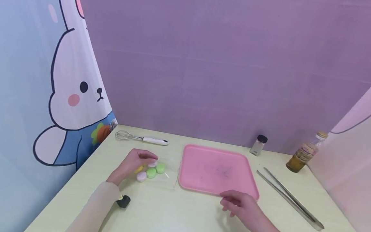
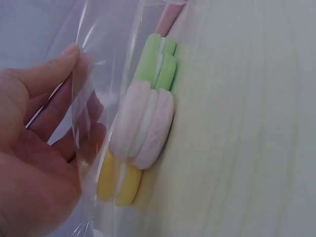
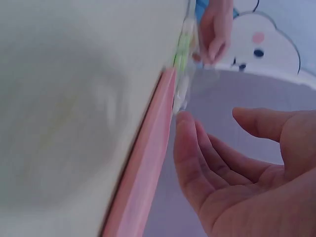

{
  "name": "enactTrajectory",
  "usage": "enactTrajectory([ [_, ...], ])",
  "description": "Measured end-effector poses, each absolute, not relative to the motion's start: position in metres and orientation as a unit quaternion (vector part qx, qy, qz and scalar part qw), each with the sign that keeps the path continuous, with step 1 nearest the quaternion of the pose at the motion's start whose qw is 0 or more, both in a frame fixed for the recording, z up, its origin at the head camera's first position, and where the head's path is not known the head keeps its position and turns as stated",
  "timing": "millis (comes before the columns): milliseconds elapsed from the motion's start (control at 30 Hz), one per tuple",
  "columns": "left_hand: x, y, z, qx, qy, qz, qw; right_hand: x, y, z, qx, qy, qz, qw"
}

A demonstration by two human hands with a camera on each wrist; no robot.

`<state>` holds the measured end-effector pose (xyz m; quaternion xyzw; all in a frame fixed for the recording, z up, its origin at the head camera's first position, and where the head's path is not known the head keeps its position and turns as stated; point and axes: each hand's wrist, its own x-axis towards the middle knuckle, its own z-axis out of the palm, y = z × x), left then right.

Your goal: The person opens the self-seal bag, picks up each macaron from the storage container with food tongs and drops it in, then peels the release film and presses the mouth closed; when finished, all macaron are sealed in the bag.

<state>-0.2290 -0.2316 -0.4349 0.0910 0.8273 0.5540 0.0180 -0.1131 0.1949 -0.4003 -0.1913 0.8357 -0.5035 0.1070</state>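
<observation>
A clear plastic bag (image 2: pixel 111 64) lies on the table with several macarons inside. Among them are a green macaron (image 1: pixel 151 172), a pale pink macaron (image 1: pixel 141 176) and a yellow macaron (image 2: pixel 118 180). My left hand (image 1: pixel 138 161) is over the bag's left part; its thumb and fingers pinch the clear film, as the left wrist view shows. The hand partly hides the yellow pieces in the head view. Above the near right edge of a pink tray (image 1: pixel 214 190) hovers my right hand (image 1: pixel 242 206), fingers loosely bent and thumb apart, holding nothing.
A whisk (image 1: pixel 145 139) lies at the back left. Behind the tray's right corner stands a black-capped jar (image 1: pixel 258 146), with an oil bottle (image 1: pixel 304 154) farther right. Metal tongs (image 1: pixel 290 199) lie right of the tray. A small black object (image 1: pixel 124 201) sits beside my left forearm.
</observation>
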Motion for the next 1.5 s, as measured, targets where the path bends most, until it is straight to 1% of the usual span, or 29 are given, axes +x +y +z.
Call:
enactTrajectory([
  [133, -0.229, -0.231, -0.433, 0.097, 0.829, 0.551, 0.027, -0.111, 0.173, -0.407, -0.208, 0.801, -0.541, 0.148],
  [233, -0.231, -0.229, -0.429, 0.11, 0.828, 0.55, 0.026, -0.11, 0.161, -0.412, -0.215, 0.785, -0.557, 0.167],
  [467, -0.238, -0.225, -0.415, 0.127, 0.841, 0.525, 0.027, -0.107, 0.126, -0.417, -0.186, 0.783, -0.565, 0.182],
  [567, -0.245, -0.22, -0.41, 0.149, 0.854, 0.498, 0.03, -0.106, 0.107, -0.42, -0.161, 0.778, -0.578, 0.189],
  [733, -0.259, -0.211, -0.403, 0.201, 0.862, 0.464, 0.042, -0.108, 0.079, -0.426, -0.139, 0.739, -0.634, 0.182],
  [900, -0.268, -0.203, -0.401, 0.226, 0.867, 0.44, 0.064, -0.114, 0.057, -0.43, -0.1, 0.677, -0.701, 0.2],
  [1100, -0.282, -0.192, -0.413, 0.257, 0.869, 0.416, 0.077, -0.116, 0.036, -0.441, -0.036, 0.599, -0.769, 0.22],
  [1267, -0.288, -0.181, -0.417, 0.274, 0.877, 0.386, 0.082, -0.116, 0.021, -0.446, 0.034, 0.55, -0.806, 0.218],
  [1500, -0.291, -0.169, -0.419, 0.262, 0.876, 0.391, 0.102, -0.125, 0.005, -0.445, 0.079, 0.498, -0.838, 0.207],
])
